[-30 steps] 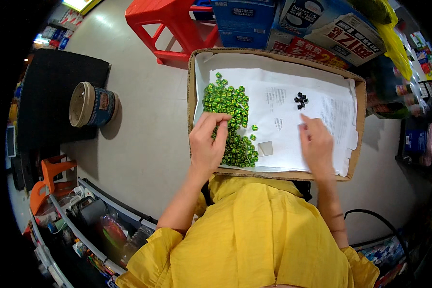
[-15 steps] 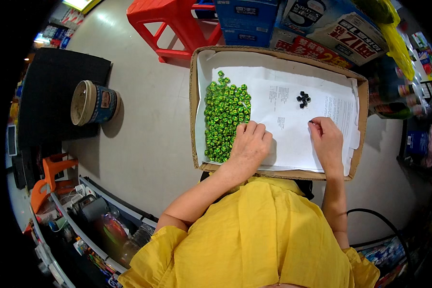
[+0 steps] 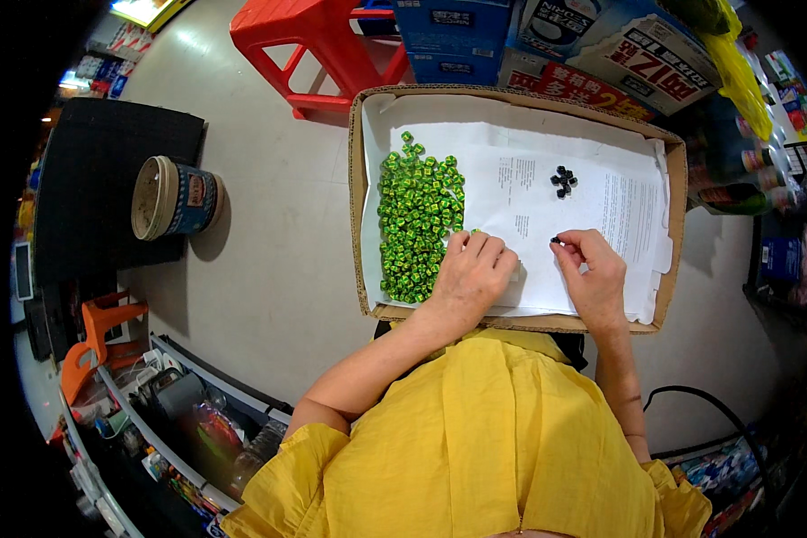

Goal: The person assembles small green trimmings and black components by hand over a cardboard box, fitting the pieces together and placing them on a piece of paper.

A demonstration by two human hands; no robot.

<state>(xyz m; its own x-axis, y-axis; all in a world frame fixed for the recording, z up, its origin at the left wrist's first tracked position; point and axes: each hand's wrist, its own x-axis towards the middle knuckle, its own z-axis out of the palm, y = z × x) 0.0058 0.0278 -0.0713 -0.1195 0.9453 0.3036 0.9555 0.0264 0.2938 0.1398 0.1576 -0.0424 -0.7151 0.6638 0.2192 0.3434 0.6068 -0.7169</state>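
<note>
A shallow cardboard box (image 3: 359,188) lined with white printed paper (image 3: 489,134) lies in front of me. Along its left side is a spread-out pile of small green cube-like pieces (image 3: 417,211). A small cluster of black cube-like pieces (image 3: 564,182) rests on the paper at the right. My left hand (image 3: 475,273) is at the pile's lower right edge, fingers curled together; what they hold, if anything, is hidden. My right hand (image 3: 594,280), below the black cluster, pinches one small black piece (image 3: 555,239) between thumb and forefinger.
A red plastic stool (image 3: 309,54) and blue cartons (image 3: 453,45) stand beyond the box. To the left, a paint-type bucket (image 3: 195,199) sits beside a black panel (image 3: 108,179). Bottles (image 3: 735,166) stand at the right. A shelf rail (image 3: 215,372) runs at lower left.
My right hand has moved left across the paper with the small black piece in its pinch. My left hand has stayed by the green pieces, with its fingers shifting slightly.
</note>
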